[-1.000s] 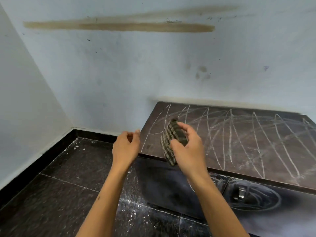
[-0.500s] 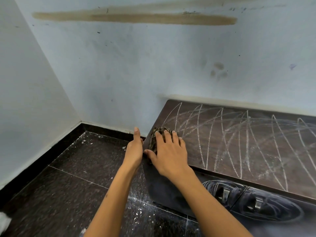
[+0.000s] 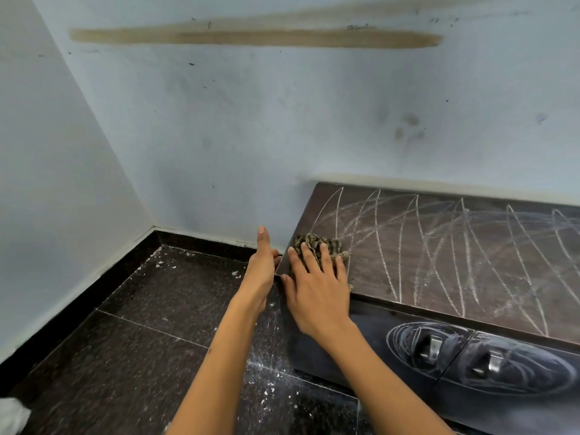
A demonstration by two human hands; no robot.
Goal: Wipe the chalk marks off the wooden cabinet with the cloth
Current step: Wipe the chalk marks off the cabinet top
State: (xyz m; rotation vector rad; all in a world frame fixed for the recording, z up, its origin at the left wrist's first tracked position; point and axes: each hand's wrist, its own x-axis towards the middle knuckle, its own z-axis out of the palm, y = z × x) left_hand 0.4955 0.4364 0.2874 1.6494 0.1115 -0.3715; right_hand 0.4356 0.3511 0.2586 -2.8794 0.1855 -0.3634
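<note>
A low dark wooden cabinet (image 3: 439, 265) stands against the wall at the right, its top covered in white looping chalk marks (image 3: 420, 246). A crumpled checked cloth (image 3: 323, 243) lies on the top's near left corner. My right hand (image 3: 317, 287) lies flat on the cloth with fingers spread, pressing it down. My left hand (image 3: 262, 268) rests against the cabinet's left side edge, fingers straight, holding nothing. Chalk ovals also circle the metal handles (image 3: 430, 346) on the cabinet's front.
Pale blue walls (image 3: 219, 136) meet in a corner at the left, with a brown streak high up. The dark speckled tile floor (image 3: 141, 340) carries white chalk crumbs. A scrap of something white (image 3: 11, 416) lies at the bottom left edge.
One second ago my right hand held the cloth bunched in the air; it has since come down and pressed it flat onto the cabinet's left corner. My left hand moved to the cabinet's side edge.
</note>
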